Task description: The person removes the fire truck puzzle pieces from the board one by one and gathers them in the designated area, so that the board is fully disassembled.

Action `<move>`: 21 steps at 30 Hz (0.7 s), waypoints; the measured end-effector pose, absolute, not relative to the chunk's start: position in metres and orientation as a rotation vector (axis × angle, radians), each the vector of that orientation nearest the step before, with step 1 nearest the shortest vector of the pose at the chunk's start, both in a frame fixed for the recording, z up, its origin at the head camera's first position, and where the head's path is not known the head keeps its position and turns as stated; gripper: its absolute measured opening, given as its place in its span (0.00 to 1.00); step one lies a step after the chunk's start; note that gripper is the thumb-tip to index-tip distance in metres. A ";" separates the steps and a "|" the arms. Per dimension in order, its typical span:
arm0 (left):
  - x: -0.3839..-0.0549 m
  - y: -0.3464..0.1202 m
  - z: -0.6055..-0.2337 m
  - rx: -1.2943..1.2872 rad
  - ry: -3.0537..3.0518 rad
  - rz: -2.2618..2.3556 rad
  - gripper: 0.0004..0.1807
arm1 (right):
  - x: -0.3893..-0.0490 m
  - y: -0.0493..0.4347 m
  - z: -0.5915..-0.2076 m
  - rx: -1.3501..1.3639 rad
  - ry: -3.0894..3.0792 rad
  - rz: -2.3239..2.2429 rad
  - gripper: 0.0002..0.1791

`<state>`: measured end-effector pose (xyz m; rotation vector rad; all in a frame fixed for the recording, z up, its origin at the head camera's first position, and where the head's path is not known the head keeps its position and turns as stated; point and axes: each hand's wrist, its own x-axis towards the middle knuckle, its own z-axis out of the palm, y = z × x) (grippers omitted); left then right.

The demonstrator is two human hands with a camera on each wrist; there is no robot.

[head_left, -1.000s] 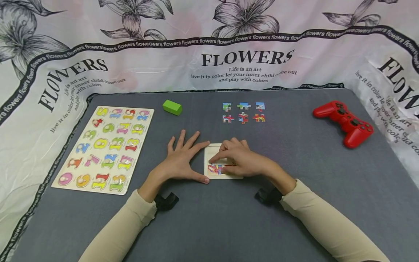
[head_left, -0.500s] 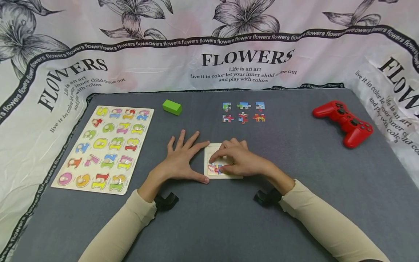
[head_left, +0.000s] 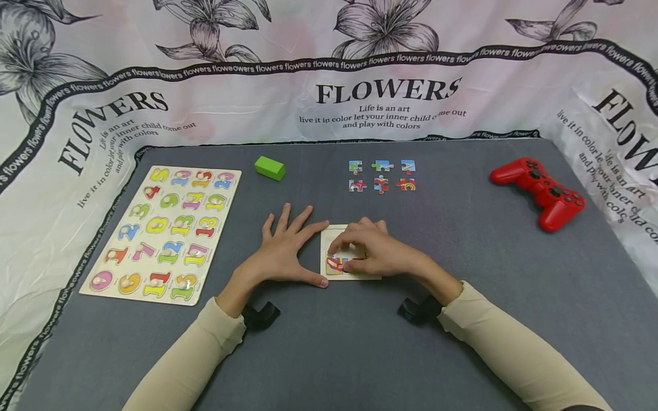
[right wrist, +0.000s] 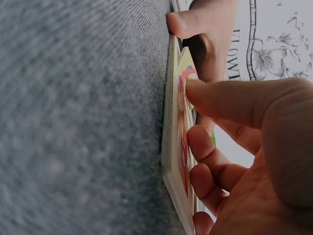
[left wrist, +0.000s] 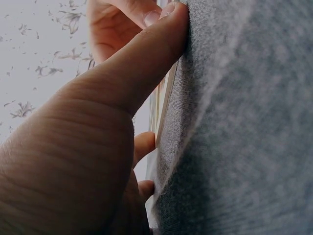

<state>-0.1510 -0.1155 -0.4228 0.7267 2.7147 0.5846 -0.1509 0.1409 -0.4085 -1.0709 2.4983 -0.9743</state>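
A small square wooden puzzle tray (head_left: 325,242) lies at the middle of the table. My left hand (head_left: 280,254) is spread out at its left side, with the thumb by the lower corner and the forefinger by the upper one. Over the tray my right hand (head_left: 377,248) pinches a jigsaw piece (right wrist: 187,68) between thumb and fingers. In the right wrist view this yellow and red piece stands tilted, one end raised off the tray. Coloured picture pieces (right wrist: 184,156) lie in the tray beneath the fingers, partly hidden by the right hand.
Several loose jigsaw pieces (head_left: 382,176) lie in two rows beyond the tray. A number puzzle board (head_left: 169,234) is at the left, with a green block (head_left: 269,168) near its top corner. At the right is a red game controller (head_left: 540,194).
The jigsaw piece under my right hand has tilted a little, with the fingers shifting slightly. My left hand has stayed at the tray's side.
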 end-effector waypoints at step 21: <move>-0.150 -0.115 -0.421 0.718 2.713 0.596 0.64 | -0.146 0.134 -0.410 -1.183 2.547 -0.896 0.24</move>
